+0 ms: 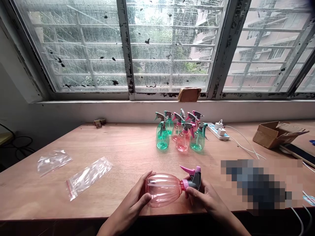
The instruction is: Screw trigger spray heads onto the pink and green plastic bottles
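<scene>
Window (pixel 169 46): fills the top of the frame from edge to edge; you look at streaked, spotted glass with bars behind it.
Table (pixel 118 147): a bare wooden top that runs across the middle and lower frame, up to the sill.
Cardboard box (pixel 273 134): right of the frame, flaps open, well apart from your hands.
Bottle group (pixel 180 131): green and pink spray bottles standing upright together at centre, just above the one you hold.
Pink spray bottle (pixel 163 189): lower centre, lying on its side near the table's front edge, base toward the left, between your two hands.
Left hand (pixel 134 200): cupped around the bottle's base, fingers curled on the far side, thumb on the near side.
Right hand (pixel 205 198): closed around the bottle's neck, fingers wrapped on the trigger head (pixel 194 177); you cannot see the palm side, so the grip seems firm rather than certainly so.
Long plastic bag (pixel 87 177): flat on the table, lower left, with a red strip at its near end.
Second plastic bag (pixel 52 160): crumpled, further left, apart from the first.
Power strip (pixel 218 131): white, just right of the bottle group, with plugs in it and white cables trailing to the right.
Brown block (pixel 189 94): on the sill, above the bottle group.
</scene>
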A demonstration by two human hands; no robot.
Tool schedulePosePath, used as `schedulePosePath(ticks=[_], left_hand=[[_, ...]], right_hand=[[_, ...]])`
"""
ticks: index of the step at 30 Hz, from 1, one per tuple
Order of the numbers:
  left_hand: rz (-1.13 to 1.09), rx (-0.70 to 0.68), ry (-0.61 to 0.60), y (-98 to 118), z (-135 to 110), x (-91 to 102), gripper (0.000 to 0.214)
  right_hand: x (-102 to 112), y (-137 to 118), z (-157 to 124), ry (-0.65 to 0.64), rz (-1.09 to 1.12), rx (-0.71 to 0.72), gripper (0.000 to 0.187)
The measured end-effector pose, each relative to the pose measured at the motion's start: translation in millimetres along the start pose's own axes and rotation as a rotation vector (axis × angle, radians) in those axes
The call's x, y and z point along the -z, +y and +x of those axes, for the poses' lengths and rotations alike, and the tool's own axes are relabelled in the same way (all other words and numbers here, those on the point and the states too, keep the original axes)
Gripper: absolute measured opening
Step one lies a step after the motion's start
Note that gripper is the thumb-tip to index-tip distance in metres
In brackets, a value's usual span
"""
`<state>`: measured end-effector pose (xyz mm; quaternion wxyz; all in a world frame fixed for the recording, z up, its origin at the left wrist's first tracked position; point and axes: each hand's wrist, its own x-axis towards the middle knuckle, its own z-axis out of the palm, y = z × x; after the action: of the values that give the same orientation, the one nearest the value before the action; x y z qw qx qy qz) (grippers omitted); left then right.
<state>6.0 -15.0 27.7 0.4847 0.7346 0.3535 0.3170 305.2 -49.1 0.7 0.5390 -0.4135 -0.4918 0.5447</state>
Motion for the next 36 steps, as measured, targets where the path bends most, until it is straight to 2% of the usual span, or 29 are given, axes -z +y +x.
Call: schedulePosePath(ticks=[3,7,13,20,23,30,36], left_hand=[[-0.007,0.013,-0.005,2,1,0.4,0.077],[0.004,0.044,0.001,3,0,-0.2,0.068],[-0.122,-0.04,-0.023,0,0,-3.2,0.063],[-0.27,-0.082,-0.111,7,1,-7.3,0.073],[-0.219,-0.06,-0.074,7,-1,-6.1,0.068],[-0.037,0.014,-0.003,3,-4,-0.7,0.068],[-0.032,-0.086,-0.039,6,-2,-4.8,0.071]], right_hand=[[1,0,0,0.0,0.012,-0.001,0.048],[3,2,1,0.009,0.008,-0.008,0.046],[2,2,0,0.042,0.006,-0.01,0.049],[-1,-2,-1,0.073,0.018,-0.024,0.048],[1,2,0,0.05,0.026,-0.025,0.049],[3,7,1,0.061,0.075,-0.089,0.067],[2,2,0,0.092,0.163,-0.091,0.063]])
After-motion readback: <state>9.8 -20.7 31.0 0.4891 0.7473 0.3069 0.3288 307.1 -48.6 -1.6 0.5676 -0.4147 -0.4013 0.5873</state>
